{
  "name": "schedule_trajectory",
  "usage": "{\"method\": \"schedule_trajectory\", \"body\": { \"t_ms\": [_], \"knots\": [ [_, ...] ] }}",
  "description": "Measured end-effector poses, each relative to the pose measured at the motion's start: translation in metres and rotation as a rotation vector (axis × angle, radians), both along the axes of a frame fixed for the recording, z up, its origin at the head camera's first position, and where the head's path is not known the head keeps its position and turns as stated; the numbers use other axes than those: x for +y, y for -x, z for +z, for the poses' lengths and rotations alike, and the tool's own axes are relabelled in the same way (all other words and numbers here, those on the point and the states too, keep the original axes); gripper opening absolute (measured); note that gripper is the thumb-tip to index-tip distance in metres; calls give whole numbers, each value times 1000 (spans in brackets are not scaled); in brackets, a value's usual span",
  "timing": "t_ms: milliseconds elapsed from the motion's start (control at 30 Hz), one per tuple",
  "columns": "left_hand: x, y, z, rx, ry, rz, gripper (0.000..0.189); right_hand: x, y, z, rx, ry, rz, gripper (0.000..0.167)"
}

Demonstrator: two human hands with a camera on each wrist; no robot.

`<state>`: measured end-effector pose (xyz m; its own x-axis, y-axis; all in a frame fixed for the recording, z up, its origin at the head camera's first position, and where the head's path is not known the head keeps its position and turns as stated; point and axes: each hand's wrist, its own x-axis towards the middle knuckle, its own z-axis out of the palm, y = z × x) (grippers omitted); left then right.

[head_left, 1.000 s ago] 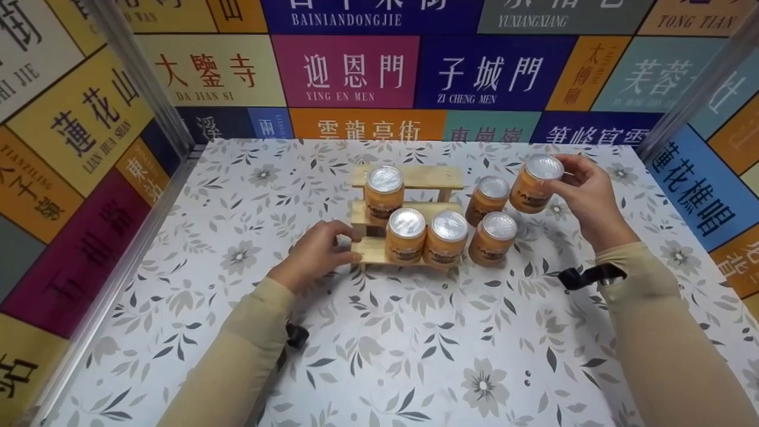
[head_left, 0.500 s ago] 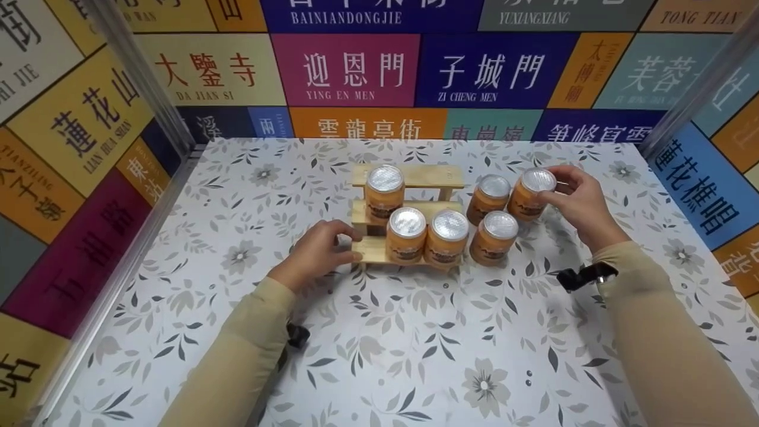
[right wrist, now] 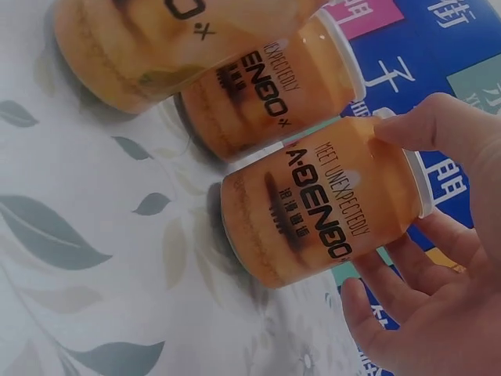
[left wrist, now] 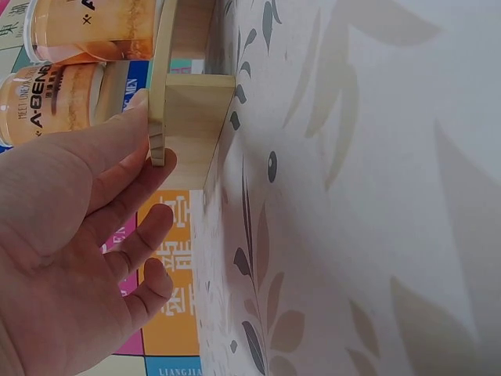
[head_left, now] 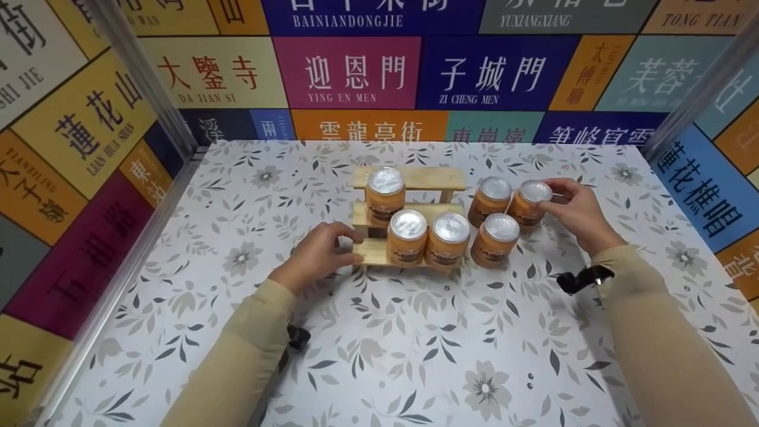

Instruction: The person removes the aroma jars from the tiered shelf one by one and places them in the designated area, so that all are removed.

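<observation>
While the left hand [head_left: 323,248] pinches the left end of the wooden rack [head_left: 428,209] at its lowest shelf [head_left: 373,254], thumb and fingers closed upon it, the right hand [head_left: 574,207] holds an orange can [head_left: 525,212] near its lid, the fingers spread only to the can's width. We find this can toward the far right corner of the counter [head_left: 415,344], just beside a loose can [head_left: 487,212]; whether its base fully rests, we cannot tell. The step in hand, we judge, is placing it there, and the next move calls for gentle loosening without pushing the neighbour. On the orange can's label [right wrist: 313,207] we read "A-BENBO" and "MEET UNEXPECTEDLY"; the smaller characters we do not read surely. Behind, on the pink panel [head_left: 348,74] we read "YING EN MEN", and on the blue panel [head_left: 497,72] "ZI CHENG MEN".
</observation>
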<state>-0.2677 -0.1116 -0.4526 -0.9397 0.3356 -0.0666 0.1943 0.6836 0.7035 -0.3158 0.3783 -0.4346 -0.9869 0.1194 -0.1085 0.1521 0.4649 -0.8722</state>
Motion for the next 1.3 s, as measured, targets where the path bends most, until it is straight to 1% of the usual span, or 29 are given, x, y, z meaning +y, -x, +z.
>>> {"method": "schedule_trajectory", "body": {
  "t_ms": [100,233,400,500,633,700,767,1000,1233,1300],
  "knots": [
    [1,0,0,-2,0,2,35,3,-1,-2,6,8,4,60],
    [1,0,-2,23,6,-5,33,5,-2,-2,2,-10,28,62],
    [1,1,-2,31,5,-3,33,6,-2,3,-12,-49,65,71],
    [1,1,-1,26,-3,-10,33,3,-3,7,12,-51,50,80],
    [-1,0,0,13,-8,-9,35,-7,-5,12,88,-42,-10,86],
    [-2,0,1,14,-4,-7,35,-13,-7,14,128,-45,-26,83],
    [-2,1,1,14,1,-7,35,-20,-10,17,147,-46,-27,79],
    [0,-2,0,15,2,-4,36,-46,-22,27,161,0,29,76],
    [2,-4,0,40,34,8,34,-78,-35,35,256,49,63,60],
    [2,-4,1,43,41,13,34,-88,-39,37,271,60,73,58]
  ]
}}
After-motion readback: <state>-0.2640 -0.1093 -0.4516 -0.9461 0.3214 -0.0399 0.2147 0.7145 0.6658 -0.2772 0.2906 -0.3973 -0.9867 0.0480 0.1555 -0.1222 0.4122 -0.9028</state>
